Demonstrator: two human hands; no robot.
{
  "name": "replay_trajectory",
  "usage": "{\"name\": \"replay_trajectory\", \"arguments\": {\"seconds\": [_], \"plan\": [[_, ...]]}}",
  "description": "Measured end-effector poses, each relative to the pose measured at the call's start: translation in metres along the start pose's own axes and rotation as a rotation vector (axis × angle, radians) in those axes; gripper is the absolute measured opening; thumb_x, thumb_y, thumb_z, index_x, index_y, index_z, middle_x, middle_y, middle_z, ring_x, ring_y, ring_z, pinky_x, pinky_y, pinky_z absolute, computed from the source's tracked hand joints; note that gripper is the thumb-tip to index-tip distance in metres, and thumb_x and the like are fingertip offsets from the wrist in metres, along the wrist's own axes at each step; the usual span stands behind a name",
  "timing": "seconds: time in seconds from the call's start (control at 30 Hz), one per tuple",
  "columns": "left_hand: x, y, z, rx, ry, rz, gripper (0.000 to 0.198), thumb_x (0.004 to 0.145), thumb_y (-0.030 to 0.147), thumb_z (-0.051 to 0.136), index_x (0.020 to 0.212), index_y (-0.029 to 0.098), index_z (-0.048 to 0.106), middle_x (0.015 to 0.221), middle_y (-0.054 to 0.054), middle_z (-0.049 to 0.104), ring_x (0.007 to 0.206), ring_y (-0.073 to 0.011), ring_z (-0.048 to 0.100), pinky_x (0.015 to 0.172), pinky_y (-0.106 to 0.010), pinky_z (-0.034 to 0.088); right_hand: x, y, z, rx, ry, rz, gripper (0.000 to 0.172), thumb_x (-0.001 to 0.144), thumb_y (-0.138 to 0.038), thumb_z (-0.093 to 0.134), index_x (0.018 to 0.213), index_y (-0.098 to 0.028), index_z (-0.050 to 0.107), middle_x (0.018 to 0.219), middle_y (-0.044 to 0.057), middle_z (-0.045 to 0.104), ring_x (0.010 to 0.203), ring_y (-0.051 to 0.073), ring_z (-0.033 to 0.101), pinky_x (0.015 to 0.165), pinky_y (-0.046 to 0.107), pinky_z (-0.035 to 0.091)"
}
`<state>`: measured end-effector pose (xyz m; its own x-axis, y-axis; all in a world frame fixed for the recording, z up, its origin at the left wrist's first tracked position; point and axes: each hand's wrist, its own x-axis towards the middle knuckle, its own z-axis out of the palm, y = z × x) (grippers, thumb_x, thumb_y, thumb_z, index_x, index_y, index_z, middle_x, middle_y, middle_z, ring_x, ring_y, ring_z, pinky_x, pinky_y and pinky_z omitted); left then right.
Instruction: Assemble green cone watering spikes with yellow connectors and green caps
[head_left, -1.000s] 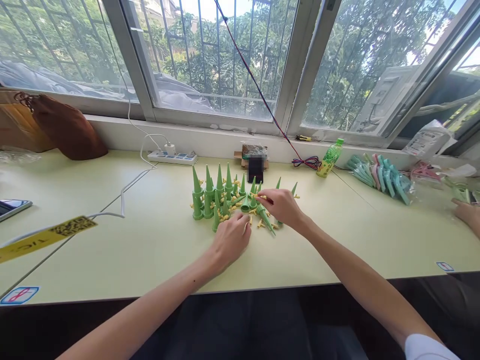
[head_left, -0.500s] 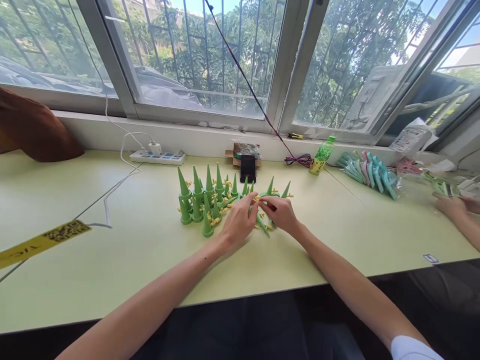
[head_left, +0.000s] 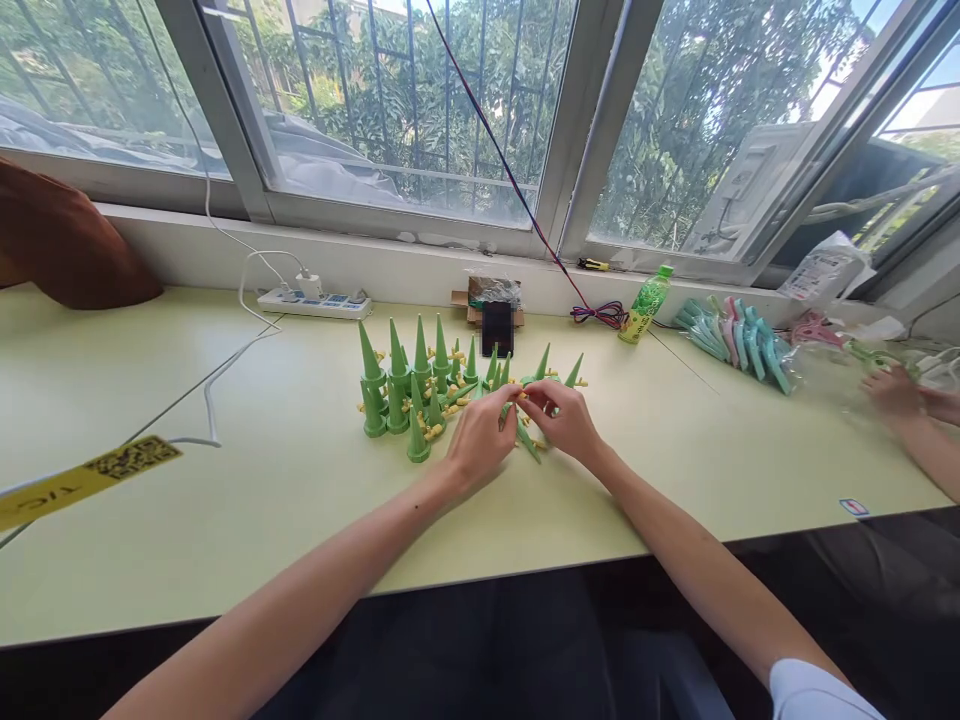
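Observation:
Fingertips together, my left hand [head_left: 480, 432] and my right hand [head_left: 566, 418] meet over the table, pinching a small yellow valve piece [head_left: 520, 395] between them. My fingers hide most of it. Green plastic watering spikes [head_left: 418, 440] with yellow valves stand in a cluster left of my left hand, points up. More green spikes [head_left: 547, 362] stand just behind my right hand. One spike [head_left: 529, 442] lies on its side below my fingers. Whether my left hand also holds a green part is hidden.
Behind the spikes are a dark phone [head_left: 497, 330] and a small cardboard box [head_left: 472, 292]. A green drink bottle [head_left: 646, 305] and bagged pastel plastic items [head_left: 742, 340] are at the back right. A power strip [head_left: 330, 304] lies back left. Another person's hand [head_left: 892, 392] works at far right.
The view has tilted slightly, shifting the scene. My hands stay together at nearly the same place; the right fingers have turned a little around the yellow piece.

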<state>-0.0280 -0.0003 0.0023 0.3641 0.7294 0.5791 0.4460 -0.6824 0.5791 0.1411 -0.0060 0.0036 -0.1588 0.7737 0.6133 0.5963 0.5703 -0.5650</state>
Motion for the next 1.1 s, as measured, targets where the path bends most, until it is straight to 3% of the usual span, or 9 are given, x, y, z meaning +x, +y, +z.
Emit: {"name": "replay_trajectory", "arguments": {"seconds": [0.37,0.7,0.93,1.1], "plan": [[-0.002,-0.005,0.004,0.224,-0.091,-0.077,0.032,0.092,0.025,0.056,0.124,0.020,0.059,0.114,-0.009,0.066,0.095,-0.0238,0.066,0.076,-0.034,0.051,0.004,0.010,-0.010,0.041,0.129,0.169,0.025,0.090,-0.041,0.056,0.086,-0.018,0.064,0.076,0.003,0.066,0.058,0.012,0.054,0.056,0.024,0.046],[-0.001,-0.011,0.005,0.185,-0.138,-0.106,0.026,0.092,0.023,0.055,0.117,0.018,0.061,0.110,-0.009,0.066,0.095,-0.0232,0.064,0.079,-0.035,0.050,0.002,0.017,-0.006,0.039,0.146,0.185,0.024,0.088,-0.040,0.056,0.090,-0.018,0.066,0.076,0.004,0.067,0.064,0.014,0.059,0.058,0.024,0.049],[0.000,-0.015,0.006,0.028,-0.009,-0.070,0.019,0.093,0.015,0.048,0.108,0.018,0.059,0.106,-0.007,0.064,0.093,-0.0191,0.062,0.081,-0.032,0.049,0.002,0.014,-0.008,0.051,0.136,0.187,0.026,0.090,-0.039,0.056,0.093,-0.017,0.067,0.081,0.006,0.070,0.070,0.015,0.063,0.061,0.025,0.051],[-0.001,-0.009,0.002,-0.073,0.105,-0.066,0.015,0.094,0.019,0.048,0.107,0.019,0.055,0.099,-0.006,0.060,0.080,-0.0149,0.059,0.071,-0.027,0.049,0.002,0.011,-0.009,0.091,0.136,0.194,0.027,0.090,-0.040,0.055,0.093,-0.017,0.067,0.085,0.007,0.071,0.073,0.016,0.064,0.062,0.026,0.053]]}}
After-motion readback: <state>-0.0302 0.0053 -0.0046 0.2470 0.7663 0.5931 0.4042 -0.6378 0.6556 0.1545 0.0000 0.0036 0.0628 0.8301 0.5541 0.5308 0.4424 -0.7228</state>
